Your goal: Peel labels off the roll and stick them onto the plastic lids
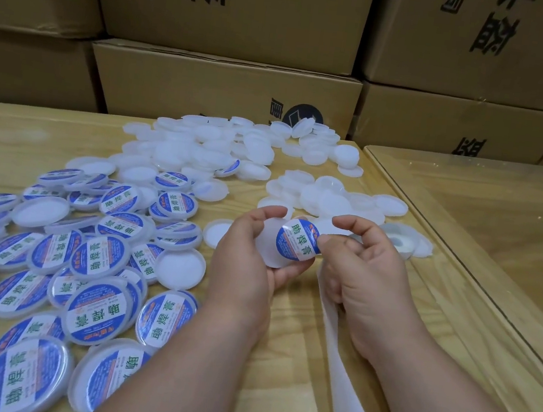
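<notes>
Left hand (250,255): curled around a white plastic lid (269,250), thumb over the upper rim, fingers underneath, lid raised above the wooden table (298,330) and tilted toward the camera.

Right hand (363,270): thumb and forefinger pinched on the right edge of a round blue-and-white label (296,242). Label overlapping the right part of the held lid; whether fully pressed down cannot be told.

White backing strip (342,364): running from beneath the right hand toward the lower edge of the view, flat on the table. Lower fingers of the right hand closed near its top end; exact contact unclear.

Label roll (400,241): lying flat on the table just beyond the right hand, partly hidden by it, beside loose lids.

Labelled lids (58,267): heaped on the table to the left, overlapping one another, most with label side up, a few with the blank hollow side up.

Unlabelled lids (235,152): spread in a loose pile at the far centre of the table, with a smaller group (330,196) directly beyond the hands.

Cardboard boxes (223,92): stacked behind the table, printed with black characters.

Second table (503,219): adjoining on the right, glossy surface.
</notes>
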{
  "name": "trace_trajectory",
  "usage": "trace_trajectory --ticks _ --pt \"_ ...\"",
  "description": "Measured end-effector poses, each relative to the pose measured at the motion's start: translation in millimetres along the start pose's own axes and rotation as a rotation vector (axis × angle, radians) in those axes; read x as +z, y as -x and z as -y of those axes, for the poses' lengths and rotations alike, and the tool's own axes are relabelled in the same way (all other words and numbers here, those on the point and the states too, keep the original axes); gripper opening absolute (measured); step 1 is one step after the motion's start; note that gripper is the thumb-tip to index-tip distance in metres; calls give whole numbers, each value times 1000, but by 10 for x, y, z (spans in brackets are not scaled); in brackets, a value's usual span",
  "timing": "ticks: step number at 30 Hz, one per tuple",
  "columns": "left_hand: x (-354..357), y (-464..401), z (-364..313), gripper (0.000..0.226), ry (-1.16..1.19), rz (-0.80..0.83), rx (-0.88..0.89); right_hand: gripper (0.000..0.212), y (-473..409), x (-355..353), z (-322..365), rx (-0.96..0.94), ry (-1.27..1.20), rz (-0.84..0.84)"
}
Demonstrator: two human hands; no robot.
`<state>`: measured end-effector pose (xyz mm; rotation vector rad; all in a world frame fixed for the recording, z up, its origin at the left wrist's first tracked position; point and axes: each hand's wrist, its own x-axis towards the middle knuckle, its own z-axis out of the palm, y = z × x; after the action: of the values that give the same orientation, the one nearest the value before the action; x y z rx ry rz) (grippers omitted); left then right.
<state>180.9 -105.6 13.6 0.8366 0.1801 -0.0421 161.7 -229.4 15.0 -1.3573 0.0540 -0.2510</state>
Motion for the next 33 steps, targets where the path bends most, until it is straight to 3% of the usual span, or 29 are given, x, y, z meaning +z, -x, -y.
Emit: trace_trajectory --ticks 11,27,33 --pt "3 -30 37 27 -79 80 16 37 -10 28 -8 19 29 49" --pt "4 -34 59 39 -197 126 50 48 -34 -10 -71 25 33 54" --pt "19 -9 52 28 -220 99 47 47 -43 0 -75 37 40 31"
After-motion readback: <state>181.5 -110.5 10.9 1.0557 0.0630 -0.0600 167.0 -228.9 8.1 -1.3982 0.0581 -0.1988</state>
